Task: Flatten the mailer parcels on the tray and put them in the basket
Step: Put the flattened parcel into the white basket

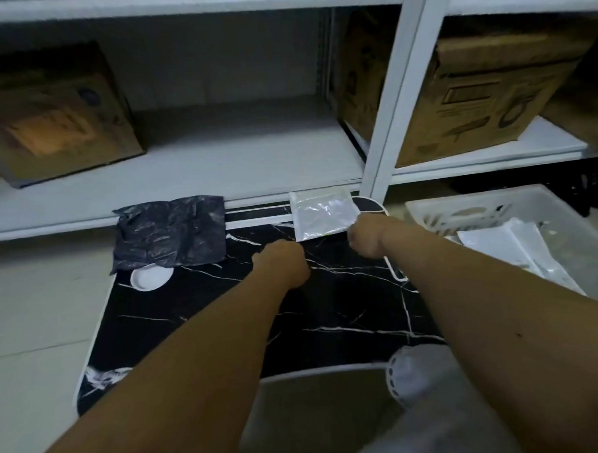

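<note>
White mailers [505, 246] in basket [426, 210]

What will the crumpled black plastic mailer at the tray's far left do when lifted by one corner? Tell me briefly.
The crumpled black plastic mailer will probably sag and fold, since its film is creased all over. It looks light for its size, lying nearly flat. Its glossy surface may slip, so pinch it firmly.

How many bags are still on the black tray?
2. A dark mailer lies at the tray's far left corner; a silver mailer lies at its far right, by the right hand. Others sit in the basket.
</note>
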### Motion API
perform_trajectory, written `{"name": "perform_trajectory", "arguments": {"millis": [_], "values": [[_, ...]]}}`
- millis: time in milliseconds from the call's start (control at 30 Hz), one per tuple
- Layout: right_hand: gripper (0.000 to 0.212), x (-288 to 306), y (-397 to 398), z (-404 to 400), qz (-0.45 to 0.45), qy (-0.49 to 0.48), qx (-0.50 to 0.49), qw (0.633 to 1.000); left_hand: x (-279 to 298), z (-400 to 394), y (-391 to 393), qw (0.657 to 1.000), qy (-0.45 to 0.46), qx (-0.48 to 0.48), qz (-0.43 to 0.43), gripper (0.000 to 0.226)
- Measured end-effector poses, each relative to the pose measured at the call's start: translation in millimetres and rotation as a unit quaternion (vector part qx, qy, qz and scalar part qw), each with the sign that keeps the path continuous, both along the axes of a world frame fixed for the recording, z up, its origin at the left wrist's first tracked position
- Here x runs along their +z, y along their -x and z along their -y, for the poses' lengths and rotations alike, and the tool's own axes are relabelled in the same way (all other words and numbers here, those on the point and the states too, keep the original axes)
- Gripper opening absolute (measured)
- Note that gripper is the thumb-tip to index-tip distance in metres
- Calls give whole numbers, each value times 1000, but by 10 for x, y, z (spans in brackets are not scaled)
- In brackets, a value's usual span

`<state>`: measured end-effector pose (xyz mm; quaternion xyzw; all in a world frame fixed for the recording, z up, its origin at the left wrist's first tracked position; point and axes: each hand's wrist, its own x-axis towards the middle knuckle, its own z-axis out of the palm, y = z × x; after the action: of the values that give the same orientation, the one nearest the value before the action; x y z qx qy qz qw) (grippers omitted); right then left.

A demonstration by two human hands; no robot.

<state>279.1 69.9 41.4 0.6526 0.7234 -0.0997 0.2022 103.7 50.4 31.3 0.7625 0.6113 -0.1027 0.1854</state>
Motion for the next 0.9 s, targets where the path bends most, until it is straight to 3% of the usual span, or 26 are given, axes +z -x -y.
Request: {"name": "perform_trajectory", "arguments": {"millis": [200,433,900], "values": [[46,-521,527,-84,63,-27,96,993,-298,-144,342,999,-25,18,-10,43],[56,-823,746,-252,80,-58,78,992,-488,-205,639,998,-39,45,10,34],[59,-869,1468,661,-24,-92,150,984,-370,361,869,995,-58,82,28,36]]}}
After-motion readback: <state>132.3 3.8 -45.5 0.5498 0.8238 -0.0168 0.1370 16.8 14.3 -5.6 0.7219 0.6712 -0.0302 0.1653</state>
